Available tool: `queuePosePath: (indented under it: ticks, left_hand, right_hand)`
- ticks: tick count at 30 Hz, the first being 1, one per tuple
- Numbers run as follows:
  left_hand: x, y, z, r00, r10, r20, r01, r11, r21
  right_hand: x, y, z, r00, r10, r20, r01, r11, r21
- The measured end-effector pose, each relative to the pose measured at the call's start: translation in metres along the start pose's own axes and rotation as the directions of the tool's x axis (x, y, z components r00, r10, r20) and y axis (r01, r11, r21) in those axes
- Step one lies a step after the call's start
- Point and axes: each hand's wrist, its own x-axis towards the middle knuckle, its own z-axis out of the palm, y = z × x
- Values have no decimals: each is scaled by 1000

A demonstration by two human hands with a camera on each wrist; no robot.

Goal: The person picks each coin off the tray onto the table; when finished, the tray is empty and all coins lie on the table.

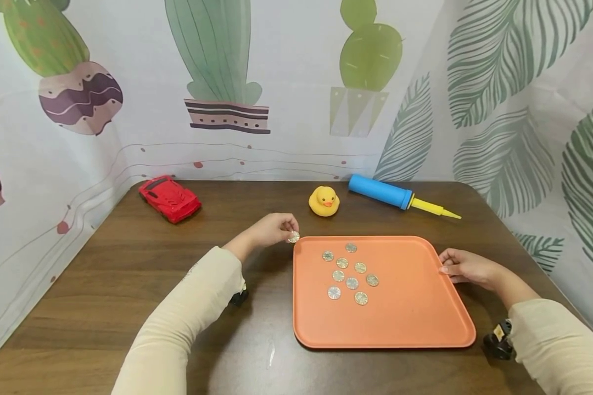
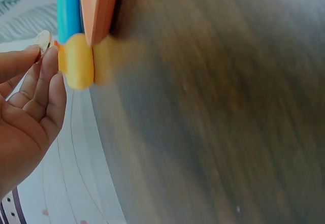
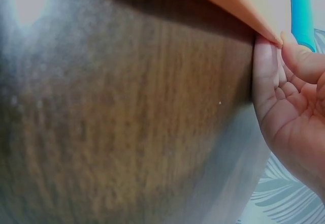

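One coin (image 1: pixel 294 237) is held in a narrow pinch by the left grip (image 1: pixel 272 229), just beside the far left corner of the tray (image 1: pixel 415 307). The right grip (image 1: pixel 470 269) pinches the tray's right edge. Nine further coins (image 1: pixel 352 283) lie on the tray. Step in hand, as judged: single-coin transfer, direction undetermined. Next move appears to require a steady tray.

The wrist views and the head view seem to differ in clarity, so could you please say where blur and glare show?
Left wrist view: the tabletop is blurred, with a pale sheen at upper right; right wrist view: its grain is soft, with bright glare at upper left; head view: mostly crisp, with a milder sheen left of the orange tray.
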Motion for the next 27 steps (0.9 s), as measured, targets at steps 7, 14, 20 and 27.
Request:
queuePosePath:
  ticks: [7,14,20,27]
  left_hand:
    - [-1,-12,-6,998,-59,8,59,998,15]
    - [-3,-22,-7,990,-130,61,130,991,5]
    - [-10,-28,-5,984,-151,89,149,988,33]
    - [-10,-29,-4,984,-162,76,150,978,142]
  right_hand:
    - [0,1,-2,1000,5,-7,-5,1000,-8]
    - [0,0,-1,1000,5,-7,-5,1000,-13]
    - [0,-1,-2,1000,14,-12,-14,1000,-20]
    - [0,2,-4,1000,-7,2,7,1000,-11]
